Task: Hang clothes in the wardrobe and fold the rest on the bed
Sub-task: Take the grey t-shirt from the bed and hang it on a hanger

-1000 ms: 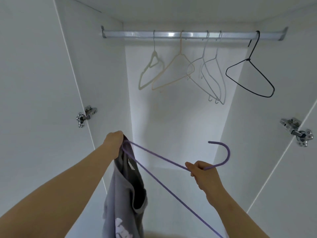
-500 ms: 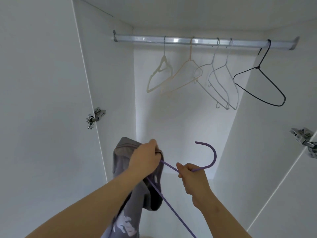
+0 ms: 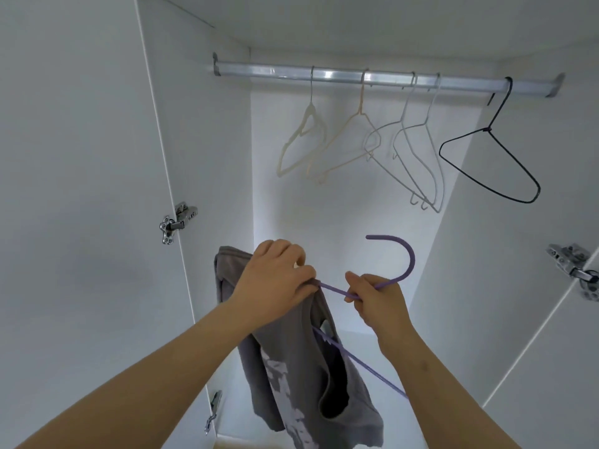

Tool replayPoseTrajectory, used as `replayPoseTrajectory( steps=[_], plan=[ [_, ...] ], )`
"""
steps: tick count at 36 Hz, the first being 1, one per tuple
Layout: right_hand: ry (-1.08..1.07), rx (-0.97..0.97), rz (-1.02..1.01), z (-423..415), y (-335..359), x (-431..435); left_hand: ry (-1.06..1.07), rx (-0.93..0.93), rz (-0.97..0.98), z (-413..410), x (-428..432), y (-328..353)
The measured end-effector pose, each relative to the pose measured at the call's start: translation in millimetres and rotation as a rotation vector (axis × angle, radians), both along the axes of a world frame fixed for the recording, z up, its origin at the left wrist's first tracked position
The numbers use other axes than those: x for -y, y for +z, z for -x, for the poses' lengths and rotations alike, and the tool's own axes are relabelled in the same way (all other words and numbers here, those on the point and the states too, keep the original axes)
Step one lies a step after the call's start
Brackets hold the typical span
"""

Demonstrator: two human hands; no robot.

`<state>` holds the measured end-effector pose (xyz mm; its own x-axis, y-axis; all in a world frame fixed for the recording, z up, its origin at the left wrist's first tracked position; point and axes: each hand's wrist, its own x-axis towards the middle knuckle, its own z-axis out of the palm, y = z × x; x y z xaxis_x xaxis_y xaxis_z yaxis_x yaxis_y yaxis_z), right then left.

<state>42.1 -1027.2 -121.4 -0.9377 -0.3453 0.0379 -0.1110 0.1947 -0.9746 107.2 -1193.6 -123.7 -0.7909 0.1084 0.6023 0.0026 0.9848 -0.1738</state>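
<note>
- Head view: my left hand has slid the grey printed fabric top along the thin purple hanger toward my right hand. One shoulder looks seated, so hooking onto the silver metal rail comes soon.
- Left fingers curl around fabric and hanger arm together. My right hand pinches the hanger's neck below the hook, with both forearms raised.

We see bright, soft, cool light with only faint shadows. Glare glints along the metal rail, focus is sharp, and wide-angle distortion bends straight lines near the edges.
</note>
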Motion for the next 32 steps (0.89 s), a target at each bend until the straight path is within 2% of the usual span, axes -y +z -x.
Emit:
replayPoseTrajectory(
  steps=[2, 5, 9, 11, 15, 17, 23, 29, 32],
  plan=[
    [0.011, -0.075, -0.024, 3, 6, -5, -0.040, 0.022, -0.054, 3, 1, 2],
    [-0.019, -0.306, -0.038, 5, 14, -8, -0.006, 0.021, -0.124, 5, -3, 5],
    [-0.294, -0.570, 0.110, 2, 12, -8, 0.053, 0.005, -0.301, 3, -11, 7],
    [-0.269, -0.638, 0.107, -2, 9, -9, 0.085, -0.030, -0.367, 5, -12, 7],
    [0.173, -0.509, -0.172, -10, -1, 2, 0.108, -0.079, -0.418, 8, -15, 13],
    [0.276, -0.444, -0.242, -16, -5, 10, 0.103, -0.114, -0.418, 7, -16, 17],
    [0.364, -0.295, -0.180, -21, -8, 23, 0.135, -0.132, -0.402, -3, -11, 25],
    [0.470, -0.177, -0.113, -30, -14, 31, 0.165, -0.157, -0.475, -14, -6, 32],
    [0.520, -0.182, -0.165, -33, -13, 35, 0.161, -0.140, -0.473, -17, -8, 36]
  ],
)
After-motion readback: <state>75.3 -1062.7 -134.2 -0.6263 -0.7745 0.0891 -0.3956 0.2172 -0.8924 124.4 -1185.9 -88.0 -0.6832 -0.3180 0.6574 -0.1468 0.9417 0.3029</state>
